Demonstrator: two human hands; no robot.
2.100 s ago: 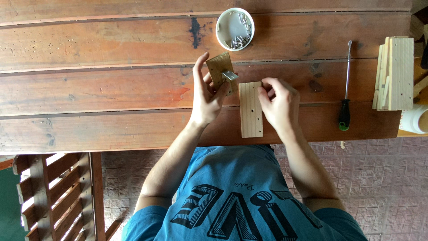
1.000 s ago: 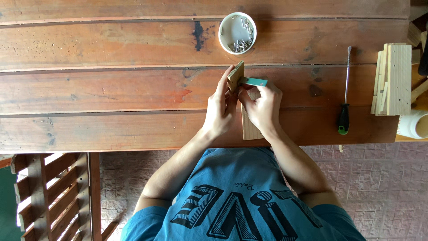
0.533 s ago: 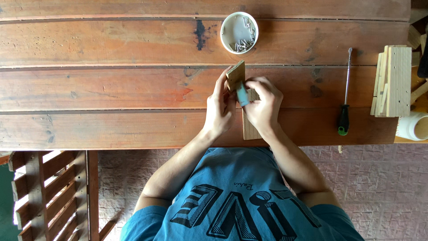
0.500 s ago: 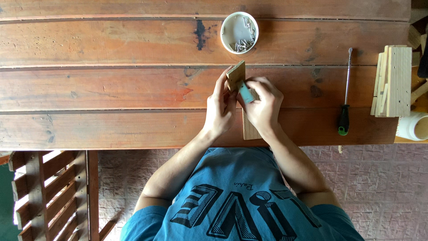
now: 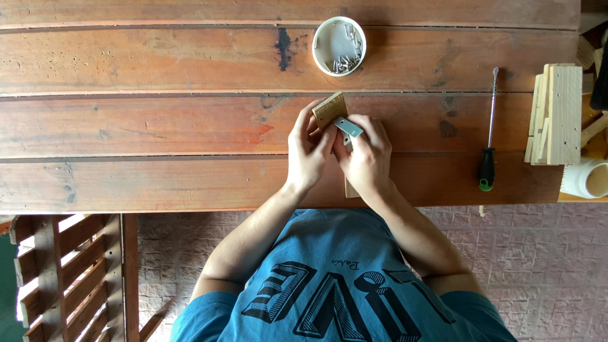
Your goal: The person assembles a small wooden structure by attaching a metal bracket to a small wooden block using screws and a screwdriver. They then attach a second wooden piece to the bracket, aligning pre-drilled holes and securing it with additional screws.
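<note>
Centrally, at the near edge of the wooden table (image 5: 158, 126): left hand (image 5: 308, 155), fingers closed on a small wood block (image 5: 330, 110) held tilted, its long axis running from lower left to upper right. Right hand (image 5: 367, 158), fingers pinching a small metal bracket (image 5: 349, 128) against the block, bracket slanting down to the right. Beneath the right hand, a second wood piece (image 5: 352, 187), mostly hidden. Beyond: round white tub of screws (image 5: 339, 45). Well to the right: screwdriver (image 5: 488, 136), tip pointing away, green handle nearest; stacked wood boards (image 5: 557, 114)
</note>
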